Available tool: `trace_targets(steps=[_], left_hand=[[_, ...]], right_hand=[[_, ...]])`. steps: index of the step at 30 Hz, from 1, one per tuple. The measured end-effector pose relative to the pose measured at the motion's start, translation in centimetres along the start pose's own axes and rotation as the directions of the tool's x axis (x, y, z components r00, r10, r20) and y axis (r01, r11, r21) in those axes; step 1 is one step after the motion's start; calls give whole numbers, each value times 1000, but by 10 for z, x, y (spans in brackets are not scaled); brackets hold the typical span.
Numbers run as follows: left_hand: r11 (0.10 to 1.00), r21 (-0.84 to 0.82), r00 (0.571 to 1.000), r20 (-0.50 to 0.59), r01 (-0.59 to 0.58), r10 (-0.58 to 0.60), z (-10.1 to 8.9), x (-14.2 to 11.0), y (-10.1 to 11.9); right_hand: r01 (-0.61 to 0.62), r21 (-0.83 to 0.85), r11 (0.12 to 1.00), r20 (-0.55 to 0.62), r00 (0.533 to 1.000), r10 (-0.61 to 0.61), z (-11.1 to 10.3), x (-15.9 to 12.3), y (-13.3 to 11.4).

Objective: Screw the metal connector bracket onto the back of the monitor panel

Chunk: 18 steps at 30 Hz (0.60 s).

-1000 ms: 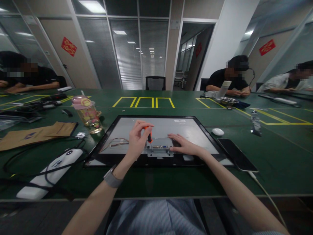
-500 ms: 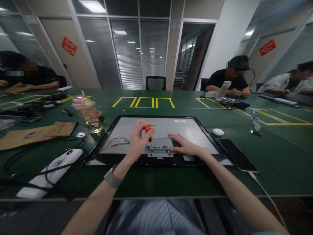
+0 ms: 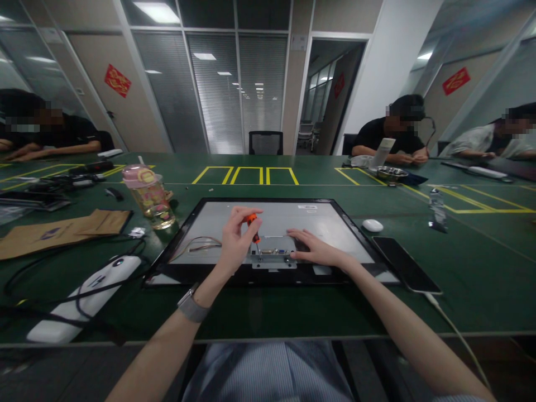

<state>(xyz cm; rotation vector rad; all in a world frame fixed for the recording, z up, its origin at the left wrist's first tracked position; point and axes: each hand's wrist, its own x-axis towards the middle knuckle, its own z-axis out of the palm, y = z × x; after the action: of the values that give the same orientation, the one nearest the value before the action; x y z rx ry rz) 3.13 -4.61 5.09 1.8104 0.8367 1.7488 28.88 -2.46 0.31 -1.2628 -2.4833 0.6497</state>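
A flat display panel point(image 3: 272, 220) with a black frame and pale grey back lies in front of me. Near its close edge sits a metal bracket point(image 3: 274, 261) with a row of ports. My left hand point(image 3: 237, 237) grips an orange and black screwdriver point(image 3: 253, 222) by its handle, fingers curled round the top. The screwdriver stands nearly upright, its tip down at the left part of the bracket. My right hand point(image 3: 314, 248) rests with outstretched fingers on the panel and the bracket's right side. Thin wires point(image 3: 195, 244) lie on the panel left of my left hand.
Left of the panel are a pink-lidded bottle point(image 3: 148, 195), a brown paper envelope point(image 3: 62, 231) and a white power strip point(image 3: 86, 298) with black cables. A white mouse point(image 3: 372, 225) and a phone point(image 3: 406, 264) lie at the right. Several people sit across the table.
The screwdriver handle has turned slightly in my left hand, and its tip stays at the bracket. My right hand keeps its place.
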Motion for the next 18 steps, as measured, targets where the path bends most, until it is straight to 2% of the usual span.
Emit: trace_targets(steps=[6,12,18], left_hand=[[991,-105,996,35,86,-83,1,-1,2],[999,30,998,-50,-23,24,0,1,-2],[994,-85,998,6,70,-70,-1,0,3]], right_hand=[[1,0,1000,-6,1000,-1,1,0,1],[6,-11,1000,3,1000,-6,2,1,3],[-15,-7,1000,1,1000,15,-1,-1,-2]])
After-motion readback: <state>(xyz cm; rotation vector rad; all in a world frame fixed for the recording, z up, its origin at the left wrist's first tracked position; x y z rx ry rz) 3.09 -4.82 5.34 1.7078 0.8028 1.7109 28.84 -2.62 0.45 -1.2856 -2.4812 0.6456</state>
